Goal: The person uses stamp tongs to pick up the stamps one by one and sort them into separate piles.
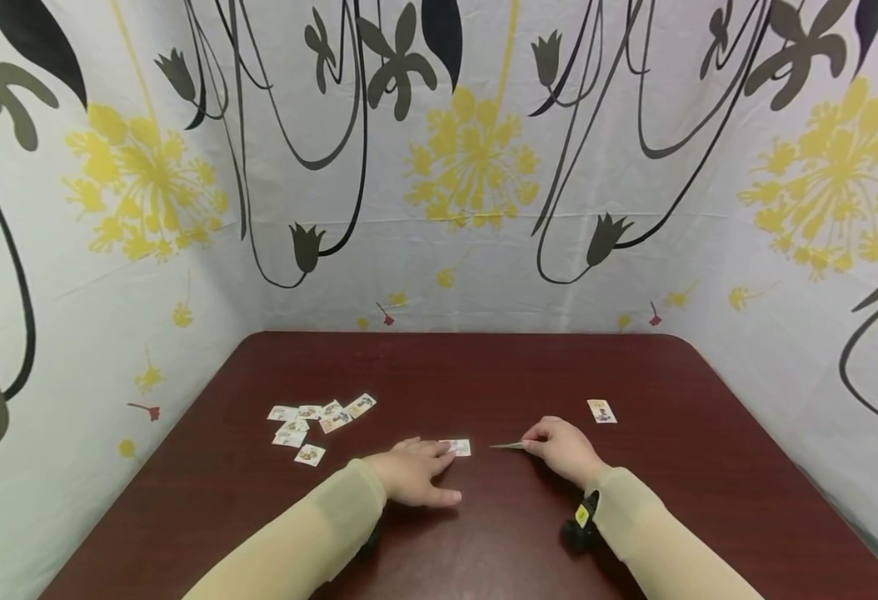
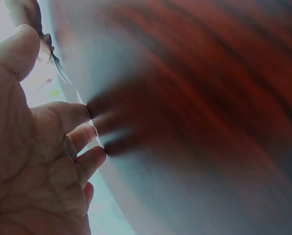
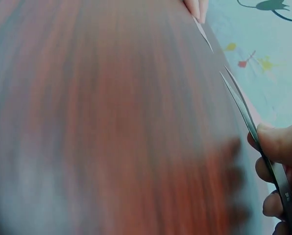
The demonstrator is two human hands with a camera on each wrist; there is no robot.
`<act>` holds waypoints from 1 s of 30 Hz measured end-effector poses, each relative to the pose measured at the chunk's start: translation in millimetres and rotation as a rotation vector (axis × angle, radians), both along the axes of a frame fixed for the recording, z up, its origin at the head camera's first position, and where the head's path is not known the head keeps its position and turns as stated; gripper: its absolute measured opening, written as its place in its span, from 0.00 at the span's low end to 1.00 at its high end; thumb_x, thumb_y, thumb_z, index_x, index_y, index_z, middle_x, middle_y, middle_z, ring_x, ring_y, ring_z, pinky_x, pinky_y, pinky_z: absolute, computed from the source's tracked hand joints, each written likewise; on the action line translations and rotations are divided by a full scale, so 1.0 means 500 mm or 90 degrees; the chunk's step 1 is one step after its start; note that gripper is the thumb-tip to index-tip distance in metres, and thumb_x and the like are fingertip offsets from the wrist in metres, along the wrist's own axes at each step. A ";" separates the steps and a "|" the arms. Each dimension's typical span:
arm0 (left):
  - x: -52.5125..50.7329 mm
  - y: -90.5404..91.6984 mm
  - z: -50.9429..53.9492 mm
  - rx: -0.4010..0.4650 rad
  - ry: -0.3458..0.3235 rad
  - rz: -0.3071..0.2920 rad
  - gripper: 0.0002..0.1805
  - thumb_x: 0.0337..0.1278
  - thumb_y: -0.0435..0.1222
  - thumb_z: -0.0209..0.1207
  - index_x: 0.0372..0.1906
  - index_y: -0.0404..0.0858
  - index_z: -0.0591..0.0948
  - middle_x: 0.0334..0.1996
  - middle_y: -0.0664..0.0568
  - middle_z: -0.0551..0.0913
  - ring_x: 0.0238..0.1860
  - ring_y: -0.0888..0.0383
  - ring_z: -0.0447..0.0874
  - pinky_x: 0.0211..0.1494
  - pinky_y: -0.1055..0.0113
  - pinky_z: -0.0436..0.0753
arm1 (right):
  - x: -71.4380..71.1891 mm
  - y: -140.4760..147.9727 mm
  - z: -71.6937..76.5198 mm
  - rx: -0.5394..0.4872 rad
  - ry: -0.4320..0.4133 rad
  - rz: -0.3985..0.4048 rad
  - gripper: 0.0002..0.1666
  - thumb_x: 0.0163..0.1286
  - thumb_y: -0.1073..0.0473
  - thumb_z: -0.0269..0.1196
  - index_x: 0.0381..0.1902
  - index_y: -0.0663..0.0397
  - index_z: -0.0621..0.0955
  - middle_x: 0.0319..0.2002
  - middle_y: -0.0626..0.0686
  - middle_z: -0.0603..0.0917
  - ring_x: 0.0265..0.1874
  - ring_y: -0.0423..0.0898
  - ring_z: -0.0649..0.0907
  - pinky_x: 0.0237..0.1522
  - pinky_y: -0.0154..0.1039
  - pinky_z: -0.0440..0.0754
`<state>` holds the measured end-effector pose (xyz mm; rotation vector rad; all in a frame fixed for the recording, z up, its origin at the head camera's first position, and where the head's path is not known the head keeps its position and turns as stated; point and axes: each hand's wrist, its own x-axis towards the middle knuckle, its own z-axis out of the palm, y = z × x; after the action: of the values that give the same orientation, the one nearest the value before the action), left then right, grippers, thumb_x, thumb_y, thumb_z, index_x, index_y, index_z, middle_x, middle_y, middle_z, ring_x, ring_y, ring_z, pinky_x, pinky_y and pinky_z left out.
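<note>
On a dark red table [image 1: 510, 542], the left hand [image 1: 412, 473] rests outstretched fingers on a card [image 1: 461, 447]; the right hand [image 1: 562, 448] grips tweezers [image 3: 285, 196] (tips apart).

Left hand [image 1: 411, 472] palm down — fingers [image 2: 65, 115] spread, right hand [image 1: 565, 454] — fingers [image 3: 264, 169] curled, pinching

Nothing can be read clearly. Lower right in the right wrist view, the tweezers [image 3: 276, 172] bear a mark [image 3: 286, 197] too small to decipher
</note>
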<state>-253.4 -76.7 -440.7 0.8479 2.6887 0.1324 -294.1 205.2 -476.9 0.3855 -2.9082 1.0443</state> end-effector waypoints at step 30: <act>0.003 0.008 0.002 0.010 -0.006 0.005 0.43 0.59 0.67 0.49 0.73 0.47 0.62 0.73 0.54 0.58 0.74 0.48 0.52 0.74 0.52 0.51 | -0.017 -0.071 -0.018 -0.006 -0.026 -0.066 0.05 0.63 0.57 0.67 0.27 0.45 0.86 0.34 0.44 0.79 0.36 0.43 0.77 0.44 0.47 0.76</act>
<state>-252.0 -72.6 -439.8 0.8392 2.6866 0.1586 -302.5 169.7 -485.7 0.2119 -2.9223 1.0625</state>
